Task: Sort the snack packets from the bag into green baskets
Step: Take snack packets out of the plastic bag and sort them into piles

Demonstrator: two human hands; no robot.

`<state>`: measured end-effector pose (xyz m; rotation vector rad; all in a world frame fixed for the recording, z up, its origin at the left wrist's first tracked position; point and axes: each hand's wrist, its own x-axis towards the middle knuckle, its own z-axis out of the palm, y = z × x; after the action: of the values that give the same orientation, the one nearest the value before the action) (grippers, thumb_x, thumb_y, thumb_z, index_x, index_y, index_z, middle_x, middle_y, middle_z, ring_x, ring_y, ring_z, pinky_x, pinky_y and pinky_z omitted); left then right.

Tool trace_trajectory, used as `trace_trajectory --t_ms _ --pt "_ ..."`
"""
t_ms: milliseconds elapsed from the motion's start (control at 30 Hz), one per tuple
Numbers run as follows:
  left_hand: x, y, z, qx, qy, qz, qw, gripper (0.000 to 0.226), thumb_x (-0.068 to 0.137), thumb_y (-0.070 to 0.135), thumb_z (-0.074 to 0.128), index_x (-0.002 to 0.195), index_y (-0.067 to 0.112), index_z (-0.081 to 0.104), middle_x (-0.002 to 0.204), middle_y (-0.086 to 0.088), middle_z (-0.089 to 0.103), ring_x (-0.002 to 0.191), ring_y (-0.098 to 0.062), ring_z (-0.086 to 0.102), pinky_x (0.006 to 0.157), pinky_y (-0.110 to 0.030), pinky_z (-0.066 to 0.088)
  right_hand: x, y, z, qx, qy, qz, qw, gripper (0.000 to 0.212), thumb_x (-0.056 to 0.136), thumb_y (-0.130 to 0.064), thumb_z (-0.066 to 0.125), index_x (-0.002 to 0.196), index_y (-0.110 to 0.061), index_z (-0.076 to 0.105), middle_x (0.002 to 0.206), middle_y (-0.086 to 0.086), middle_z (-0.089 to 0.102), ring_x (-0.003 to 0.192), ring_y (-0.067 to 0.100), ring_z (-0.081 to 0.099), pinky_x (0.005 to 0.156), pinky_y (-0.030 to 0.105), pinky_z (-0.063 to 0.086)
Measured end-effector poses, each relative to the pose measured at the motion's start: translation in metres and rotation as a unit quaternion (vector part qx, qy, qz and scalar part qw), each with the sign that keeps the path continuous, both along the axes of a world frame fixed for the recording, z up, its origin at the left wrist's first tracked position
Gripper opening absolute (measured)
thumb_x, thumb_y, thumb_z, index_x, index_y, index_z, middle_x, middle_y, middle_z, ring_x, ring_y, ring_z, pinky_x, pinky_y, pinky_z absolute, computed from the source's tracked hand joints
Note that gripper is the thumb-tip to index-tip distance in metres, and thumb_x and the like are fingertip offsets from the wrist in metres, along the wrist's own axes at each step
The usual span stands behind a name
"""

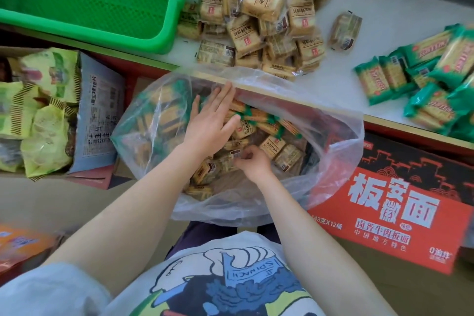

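A clear plastic bag (331,161) stands open in front of me, filled with beige and green snack packets (272,147). My left hand (213,120) is inside the bag, fingers straight, lying flat over the green packets at its far side. My right hand (252,161) is lower in the bag, fingers curled and pinching a beige packet (234,155) with a barcode. A green basket (164,20) stands on the table at the upper left. A heap of beige packets (259,25) and a group of green packets (420,82) lie on the white table.
An open cardboard box (100,110) with yellow-green packets (43,115) stands on the left. A red and black noodle carton (400,202) lies on the right. The table's edge (384,120) runs behind the bag. An orange pack (20,244) lies at lower left.
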<state>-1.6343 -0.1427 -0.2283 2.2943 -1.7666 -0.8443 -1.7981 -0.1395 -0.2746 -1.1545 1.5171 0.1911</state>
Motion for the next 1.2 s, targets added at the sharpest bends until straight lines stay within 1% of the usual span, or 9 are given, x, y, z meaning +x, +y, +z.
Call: trace_trajectory --t_ms 167,233,367,467,567,733,867,1067,1200 --pt "0.001 -0.002 0.007 0.019 -0.003 0.002 1.000 0.061 0.105 0.046 0.026 0.161 0.029 0.008 0.167 0.014 0.002 0.154 -0.008 0.002 0.123 -0.046 -0.009 -0.032 -0.036 0.054 0.001 -0.046 -0.030 0.999 0.030 0.091 -0.028 0.065 0.116 -0.023 0.050 0.104 -0.006 0.058 0.079 0.013 0.060 0.061 0.027 0.045" --pt "0.000 -0.004 0.009 0.032 0.002 0.002 0.999 0.061 0.105 0.048 0.023 0.161 0.029 0.007 0.167 0.014 0.001 0.154 -0.008 0.001 0.123 -0.046 -0.009 -0.049 -0.054 0.082 0.000 -0.073 -0.063 0.995 0.025 0.090 -0.026 0.061 0.115 -0.023 0.059 0.100 -0.001 0.065 0.066 0.013 0.057 0.052 0.025 0.041" --pt "-0.002 -0.008 0.016 0.056 0.007 0.004 0.998 0.060 0.105 0.047 0.019 0.161 0.029 0.005 0.167 0.013 -0.001 0.154 -0.010 0.000 0.124 -0.047 -0.009 -0.062 -0.092 0.132 -0.058 -0.177 -0.219 0.958 0.029 0.073 -0.033 0.067 0.099 -0.021 0.060 0.095 0.007 0.068 0.075 0.020 0.059 0.054 0.029 0.041" --pt "-0.004 -0.011 0.020 0.069 0.009 0.009 0.998 0.060 0.105 0.047 0.019 0.161 0.030 0.005 0.167 0.013 -0.002 0.154 -0.009 -0.001 0.123 -0.046 -0.010 -0.043 -0.123 0.148 -0.098 -0.257 -0.271 0.922 0.024 0.089 -0.019 0.067 0.107 -0.014 0.052 0.101 0.015 0.069 0.074 0.024 0.068 0.058 0.031 0.051" --pt "-0.005 -0.013 0.023 0.080 0.006 0.011 0.997 0.061 0.105 0.048 0.019 0.161 0.030 0.004 0.167 0.014 -0.003 0.154 -0.009 -0.002 0.123 -0.046 -0.010 -0.018 -0.148 0.145 -0.081 -0.291 -0.306 0.903 0.032 0.098 -0.008 0.061 0.126 -0.008 0.046 0.119 0.018 0.066 0.088 0.028 0.071 0.075 0.037 0.060" --pt "-0.009 -0.014 0.027 0.091 0.005 0.020 0.996 0.060 0.105 0.045 0.020 0.161 0.029 0.003 0.167 0.012 -0.004 0.154 -0.011 -0.003 0.122 -0.046 -0.010 -0.006 -0.158 0.136 -0.034 -0.307 -0.367 0.878 0.041 0.099 0.003 0.053 0.138 -0.002 0.041 0.130 0.022 0.060 0.116 0.034 0.065 0.098 0.040 0.055" --pt "-0.009 -0.015 0.027 0.092 0.008 0.021 0.996 0.060 0.105 0.043 0.021 0.161 0.029 0.001 0.167 0.012 -0.006 0.154 -0.012 -0.004 0.122 -0.045 -0.010 0.005 -0.162 0.139 -0.035 -0.343 -0.342 0.874 0.042 0.098 0.010 0.046 0.139 -0.001 0.044 0.128 0.017 0.061 0.121 0.030 0.060 0.112 0.041 0.044" --pt "-0.011 -0.014 0.024 0.086 0.008 0.027 0.996 0.061 0.105 0.043 0.022 0.161 0.029 0.001 0.167 0.011 -0.006 0.154 -0.012 -0.004 0.123 -0.046 -0.009 -0.011 -0.159 0.148 -0.037 -0.323 -0.321 0.889 0.070 0.099 0.005 0.049 0.159 -0.011 0.019 0.150 0.016 0.043 0.135 0.035 0.047 0.117 0.045 0.037" --pt "-0.013 -0.013 0.023 0.080 0.008 0.029 0.996 0.062 0.105 0.043 0.025 0.161 0.029 0.002 0.167 0.011 -0.006 0.154 -0.012 -0.003 0.124 -0.047 -0.008 -0.028 -0.135 0.154 -0.057 -0.314 -0.329 0.889 0.046 0.101 0.001 0.049 0.145 -0.010 0.043 0.127 0.014 0.056 0.121 0.032 0.059 0.105 0.042 0.050"
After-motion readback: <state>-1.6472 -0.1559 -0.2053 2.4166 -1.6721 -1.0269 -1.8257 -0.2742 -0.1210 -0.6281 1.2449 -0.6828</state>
